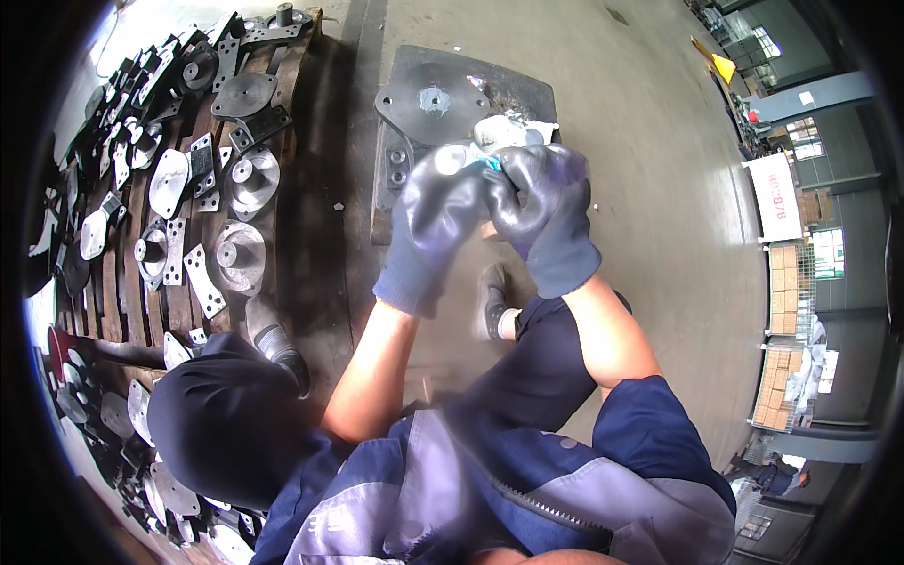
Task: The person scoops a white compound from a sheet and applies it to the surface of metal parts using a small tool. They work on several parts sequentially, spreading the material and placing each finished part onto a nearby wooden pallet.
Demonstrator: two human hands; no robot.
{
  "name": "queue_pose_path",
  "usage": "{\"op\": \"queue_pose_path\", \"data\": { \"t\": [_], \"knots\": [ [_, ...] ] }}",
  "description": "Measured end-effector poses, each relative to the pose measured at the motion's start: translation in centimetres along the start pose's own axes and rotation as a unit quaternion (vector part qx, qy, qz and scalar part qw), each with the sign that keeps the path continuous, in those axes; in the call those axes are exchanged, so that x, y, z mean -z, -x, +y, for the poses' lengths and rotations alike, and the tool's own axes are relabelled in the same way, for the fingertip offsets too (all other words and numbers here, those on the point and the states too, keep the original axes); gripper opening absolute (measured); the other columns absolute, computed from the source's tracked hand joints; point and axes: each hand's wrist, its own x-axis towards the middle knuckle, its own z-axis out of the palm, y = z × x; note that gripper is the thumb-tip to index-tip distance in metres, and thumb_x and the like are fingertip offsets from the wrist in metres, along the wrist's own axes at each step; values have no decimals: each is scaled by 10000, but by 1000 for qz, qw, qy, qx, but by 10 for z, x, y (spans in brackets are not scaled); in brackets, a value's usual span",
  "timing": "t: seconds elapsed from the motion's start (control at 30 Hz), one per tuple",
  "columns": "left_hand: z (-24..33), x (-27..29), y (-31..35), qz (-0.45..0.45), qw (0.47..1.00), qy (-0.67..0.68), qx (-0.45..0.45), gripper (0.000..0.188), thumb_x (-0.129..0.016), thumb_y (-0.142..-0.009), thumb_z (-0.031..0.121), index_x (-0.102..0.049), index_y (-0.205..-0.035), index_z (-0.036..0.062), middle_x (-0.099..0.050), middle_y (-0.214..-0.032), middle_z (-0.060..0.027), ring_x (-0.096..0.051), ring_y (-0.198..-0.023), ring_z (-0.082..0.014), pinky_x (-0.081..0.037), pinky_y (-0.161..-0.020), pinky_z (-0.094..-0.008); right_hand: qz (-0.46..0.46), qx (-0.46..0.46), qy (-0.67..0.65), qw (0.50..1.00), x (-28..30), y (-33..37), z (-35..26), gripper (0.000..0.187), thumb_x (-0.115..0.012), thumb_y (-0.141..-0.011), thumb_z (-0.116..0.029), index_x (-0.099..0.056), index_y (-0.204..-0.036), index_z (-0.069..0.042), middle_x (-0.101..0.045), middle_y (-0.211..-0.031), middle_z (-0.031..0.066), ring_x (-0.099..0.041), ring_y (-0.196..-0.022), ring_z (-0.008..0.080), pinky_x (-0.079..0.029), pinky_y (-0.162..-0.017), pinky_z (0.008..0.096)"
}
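Observation:
Both my hands wear dark gloves and meet in front of me, above the near part of a low work stand. My left hand (435, 217) is closed, its fingertips at a small whitish round thing (452, 158) whose kind I cannot make out. My right hand (546, 202) is curled with its fingers pressed together. A small bright blue bit (492, 164) shows between the two hands, and I cannot tell which one grips it. Just beyond them lies a crumpled white wad (508, 134). A dark flat metal plate (414, 102) with rounded ears and a pale patch at its centre lies on the stand.
On my left, a wooden pallet (134, 299) bears many metal discs, flanges and drilled brackets (204, 280). More metal parts (174, 490) lie at the lower left. Grey floor (673, 245) stretches to the right, toward wire cages with cardboard boxes (783, 287) and a white sign (774, 198).

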Motion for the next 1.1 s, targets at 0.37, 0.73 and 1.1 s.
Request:
{"op": "queue_pose_path", "data": {
  "t": [0.37, 0.73, 1.1],
  "knots": [
    [24, 7, 4, 23, 980, 158, 121, 579, -502, -1006, 558, -637, -1119, 6, -658, -1031, -53, -592, -1022, -143, -473, -907, -297, 168, 122, -32, 978, 2, -2, -10, 269, -765, -780, -158, -675, -1023, -86, -665, -937, 101, -635, -769, 277, -516, -716, 393],
    [30, 18, -2, -18, 995, 57, 77, 444, -568, -968, 443, -651, -911, 11, -654, -832, -79, -656, -763, -169, -516, -687, -326, 57, 106, -196, 973, 2, -7, -8, 118, -659, -771, -12, -668, -888, -19, -639, -768, 163, -615, -721, 370, -477, -677, 466],
    [37, 20, -8, 71, 997, 6, 6, 238, -636, -933, 224, -652, -986, -8, -692, -910, -86, -635, -815, -154, -512, -718, -326, 74, 29, -241, 967, -6, 5, -15, 153, -693, -733, 29, -630, -865, -14, -627, -822, 168, -605, -780, 367, -477, -728, 439]
  ]
}}
